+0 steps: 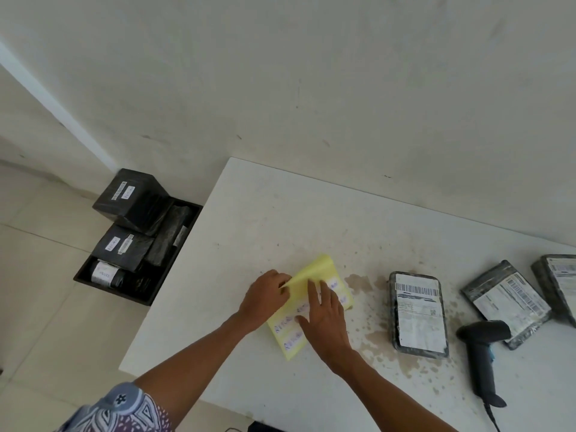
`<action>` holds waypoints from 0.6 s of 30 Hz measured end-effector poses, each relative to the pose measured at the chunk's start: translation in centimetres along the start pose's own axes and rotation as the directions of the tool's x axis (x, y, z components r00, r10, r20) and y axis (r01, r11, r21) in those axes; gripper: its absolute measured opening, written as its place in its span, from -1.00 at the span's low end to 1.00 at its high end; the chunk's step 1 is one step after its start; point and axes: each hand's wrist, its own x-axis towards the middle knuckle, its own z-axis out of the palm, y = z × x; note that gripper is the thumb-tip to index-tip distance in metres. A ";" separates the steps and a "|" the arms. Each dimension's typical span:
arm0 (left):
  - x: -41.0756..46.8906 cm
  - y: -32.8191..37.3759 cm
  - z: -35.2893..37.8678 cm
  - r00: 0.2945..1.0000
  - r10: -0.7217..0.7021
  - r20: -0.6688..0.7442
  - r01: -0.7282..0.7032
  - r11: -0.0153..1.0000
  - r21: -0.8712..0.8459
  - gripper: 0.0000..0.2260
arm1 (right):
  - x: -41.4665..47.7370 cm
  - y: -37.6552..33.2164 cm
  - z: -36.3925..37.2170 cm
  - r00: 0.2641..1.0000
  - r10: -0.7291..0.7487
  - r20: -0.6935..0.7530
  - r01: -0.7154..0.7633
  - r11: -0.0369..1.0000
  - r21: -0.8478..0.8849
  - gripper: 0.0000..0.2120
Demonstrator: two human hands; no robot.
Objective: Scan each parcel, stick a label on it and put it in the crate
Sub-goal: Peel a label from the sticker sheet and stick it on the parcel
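Left hand (268,294): fingers curled, pinching lifted edge of yellow label sheet (288,333). Right hand (324,316): fingers spread, pressing flat on sheet. Nearest parcel (417,310): right of sheet, untouched. Scanner (481,347): farther right. Crate (112,291): left of sheet, on floor.

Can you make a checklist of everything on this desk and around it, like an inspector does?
Surface: white table, brown stains near the parcels.
Job's things: yellow label sheet; three parcels on the table; scanner lying beside them; black crate on the floor, heaped with black packages.
Clutter: nothing seen.
Hands: left hand pinches the sheet's lifted corner; right hand presses flat on it.
Cables: scanner cable runs toward the near edge.
Surroundings: pale wall, tiled floor.
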 end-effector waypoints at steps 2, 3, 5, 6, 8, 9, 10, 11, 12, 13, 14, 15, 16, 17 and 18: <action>0.5 1.0 -0.5 0.997 -0.035 0.071 0.046 0.986 -0.159 -0.72 | 0.2 -0.3 -0.9 0.998 -0.024 -0.052 0.024 1.000 0.006 -0.16; 0.6 1.6 -0.9 0.992 -0.055 0.116 0.083 0.964 -0.253 -0.70 | 0.3 -0.4 -1.4 0.998 -0.026 -0.065 0.027 1.000 0.015 -0.13; 0.7 2.8 -2.0 0.961 -0.125 0.247 0.243 0.808 -0.537 -0.65 | 0.3 -0.4 -2.4 0.997 -0.022 -0.076 0.026 0.999 0.046 -0.12; 0.8 3.2 -2.5 0.933 -0.159 0.324 0.341 0.677 -0.652 -0.61 | 0.3 -0.3 -3.0 0.997 -0.019 -0.079 0.024 0.998 0.058 -0.13; 1.0 4.0 -3.3 0.890 -0.181 0.418 0.450 0.496 -0.742 -0.51 | 0.3 0.2 -4.0 0.996 0.001 -0.087 0.007 0.996 0.083 -0.17; 0.9 4.4 -3.6 0.877 -0.173 0.447 0.475 0.443 -0.760 -0.49 | 0.3 0.4 -4.5 0.996 0.018 -0.090 -0.009 0.995 0.099 -0.19; 0.9 4.8 -3.7 0.871 -0.151 0.467 0.485 0.410 -0.773 -0.50 | 0.4 0.7 -5.1 0.995 0.037 -0.095 -0.026 0.993 0.111 -0.21; 0.8 5.2 -3.8 0.869 -0.128 0.479 0.487 0.398 -0.777 -0.55 | 0.5 0.9 -5.6 0.993 0.052 -0.102 -0.040 0.992 0.118 -0.22; 0.6 5.7 -3.9 0.868 -0.117 0.483 0.486 0.395 -0.779 -0.61 | 0.6 1.0 -6.1 0.992 0.062 -0.108 -0.049 0.992 0.119 -0.24; 0.4 6.1 -3.8 0.867 -0.123 0.483 0.491 0.378 -0.785 -0.66 | 0.7 1.1 -6.6 0.991 0.069 -0.113 -0.055 0.991 0.121 -0.25; 0.2 6.5 -3.7 0.866 -0.138 0.481 0.498 0.339 -0.798 -0.71 | 0.7 1.3 -7.1 0.990 0.073 -0.117 -0.058 0.991 0.124 -0.28; 0.1 6.9 -3.6 0.865 -0.153 0.478 0.501 0.278 -0.819 -0.74 | 0.7 1.4 -7.4 0.989 0.076 -0.123 -0.060 0.989 0.135 -0.32; 0.0 7.3 -3.3 0.866 -0.161 0.473 0.498 0.209 -0.842 -0.75 | 0.6 1.5 -7.7 0.988 0.082 -0.129 -0.060 0.984 0.165 -0.39; -0.1 7.6 -3.1 0.869 -0.168 0.466 0.490 0.148 -0.859 -0.76 | 0.5 1.5 -7.9 0.987 0.089 -0.137 -0.058 0.975 0.216 -0.48; -0.1 8.0 -2.9 0.872 -0.182 0.455 0.478 0.111 -0.871 -0.76 | 0.2 1.6 -8.0 0.984 0.093 -0.149 -0.049 0.960 0.277 -0.59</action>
